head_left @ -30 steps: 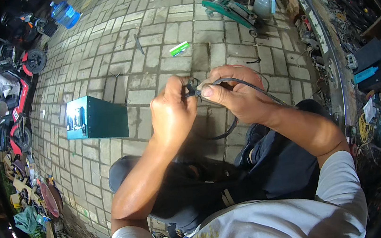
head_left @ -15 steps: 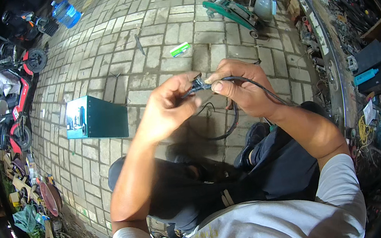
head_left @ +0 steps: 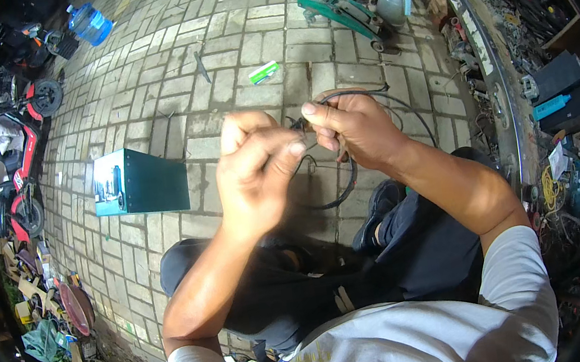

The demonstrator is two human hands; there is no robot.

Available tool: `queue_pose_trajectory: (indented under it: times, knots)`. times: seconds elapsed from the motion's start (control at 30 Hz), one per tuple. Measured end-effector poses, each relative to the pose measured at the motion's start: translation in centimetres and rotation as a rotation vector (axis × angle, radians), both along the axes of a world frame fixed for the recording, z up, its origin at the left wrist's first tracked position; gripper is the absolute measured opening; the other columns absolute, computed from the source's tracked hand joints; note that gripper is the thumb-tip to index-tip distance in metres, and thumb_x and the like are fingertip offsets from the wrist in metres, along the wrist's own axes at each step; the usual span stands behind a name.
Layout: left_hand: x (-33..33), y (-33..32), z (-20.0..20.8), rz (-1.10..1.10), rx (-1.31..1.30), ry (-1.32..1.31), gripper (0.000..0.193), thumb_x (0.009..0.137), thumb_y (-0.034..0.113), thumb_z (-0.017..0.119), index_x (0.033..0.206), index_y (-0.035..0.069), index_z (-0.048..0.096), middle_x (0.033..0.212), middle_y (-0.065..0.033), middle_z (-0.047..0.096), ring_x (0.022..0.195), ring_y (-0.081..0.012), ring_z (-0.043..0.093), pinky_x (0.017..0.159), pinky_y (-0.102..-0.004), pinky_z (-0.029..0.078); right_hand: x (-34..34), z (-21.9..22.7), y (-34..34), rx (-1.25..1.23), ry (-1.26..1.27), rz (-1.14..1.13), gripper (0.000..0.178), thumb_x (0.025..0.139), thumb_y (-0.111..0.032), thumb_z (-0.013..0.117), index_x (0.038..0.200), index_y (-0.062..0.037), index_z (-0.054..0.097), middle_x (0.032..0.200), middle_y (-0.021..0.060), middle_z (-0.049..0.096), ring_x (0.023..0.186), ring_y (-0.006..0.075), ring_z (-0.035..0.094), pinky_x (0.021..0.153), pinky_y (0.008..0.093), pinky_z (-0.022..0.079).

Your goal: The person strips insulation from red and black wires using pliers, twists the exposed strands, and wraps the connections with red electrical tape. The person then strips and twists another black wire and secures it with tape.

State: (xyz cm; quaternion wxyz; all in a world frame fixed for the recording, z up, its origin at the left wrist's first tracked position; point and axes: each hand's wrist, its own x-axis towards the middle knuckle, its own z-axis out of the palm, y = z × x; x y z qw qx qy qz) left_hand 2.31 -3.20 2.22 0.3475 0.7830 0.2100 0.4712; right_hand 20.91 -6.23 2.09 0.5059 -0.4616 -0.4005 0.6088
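Note:
My right hand grips a black cable, its thumb pressed along the top. From that hand the cable arcs away to the right, and a loop of it hangs below both hands. A dark, lumpy section of the cable shows between the hands. My left hand is close beside it, thumb and forefinger pinched together with the other fingers curled. What the left fingertips pinch is too small and hidden to make out.
On the paving stand a dark green box at left and a small green-and-white packet ahead. A green floor jack and a big clear jug are farther off. Red scooter at left; tool-laden shelving at right.
My left hand has rolled over, its fingers now curled and pinched beside the dark section. My right hand has turned and shifted slightly, and the cable's arc beyond it has risen.

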Motion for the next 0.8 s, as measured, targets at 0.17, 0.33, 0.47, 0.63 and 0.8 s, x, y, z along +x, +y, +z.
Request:
queue_pose_trajectory:
  times: [0.17,0.33,0.47,0.63,0.8]
  knots:
    - [-0.4,-0.2,-0.2,-0.171,0.068,0.258,0.013,0.079,0.003,0.072,0.091,0.003,0.071,0.114,-0.0119,0.051,0.081,-0.0185,0.058,0.068,-0.0284,0.05,0.5,-0.8,1.0,0.075,0.106,-0.133,0.032,0.09,-0.024,0.064,0.064,-0.006,0.056,0.057,0.0005,0.051,0.051,0.0065,0.042,0.051,0.0232,0.034]
    - [-0.4,-0.2,-0.8,-0.096,-0.345,-0.196,0.02,0.084,0.006,0.07,0.1,-0.003,0.063,0.12,-0.0168,0.052,0.092,-0.0186,0.064,0.08,-0.0288,0.053,1.3,-1.1,0.7,0.196,0.025,-0.059,0.022,0.091,-0.021,0.065,0.082,-0.001,0.064,0.072,0.0011,0.06,0.065,0.0054,0.051,0.06,0.022,0.041]
    - [0.6,0.5,0.2,-0.251,-0.928,-0.041,0.02,0.085,0.008,0.07,0.102,-0.001,0.063,0.086,-0.0022,0.062,0.08,-0.0081,0.061,0.071,-0.0212,0.05,0.2,0.1,-0.3,0.247,-0.005,-0.025,0.015,0.089,-0.015,0.066,0.094,-0.0013,0.067,0.084,0.0033,0.066,0.078,0.0077,0.058,0.07,0.0228,0.047]
    - [0.6,0.6,0.7,-0.162,-0.819,0.144,0.01,0.091,0.008,0.062,0.094,-0.002,0.064,0.072,-0.0038,0.062,0.057,-0.0082,0.054,0.057,-0.0216,0.047,0.3,0.7,-0.9,0.381,-0.243,0.037,0.012,0.088,-0.013,0.066,0.093,-0.0016,0.068,0.081,0.0019,0.062,0.076,0.0088,0.055,0.068,0.0243,0.044]
    - [-1.3,1.0,0.1,-0.512,-1.223,-0.304,0.017,0.093,0.007,0.056,0.105,-0.005,0.059,0.083,-0.0172,0.063,0.061,-0.0239,0.061,0.059,-0.0304,0.053,0.6,0.4,-1.1,0.511,-0.271,0.097,0.01,0.087,-0.009,0.066,0.094,-0.0033,0.069,0.077,0.0021,0.058,0.074,0.0113,0.054,0.067,0.0257,0.043]
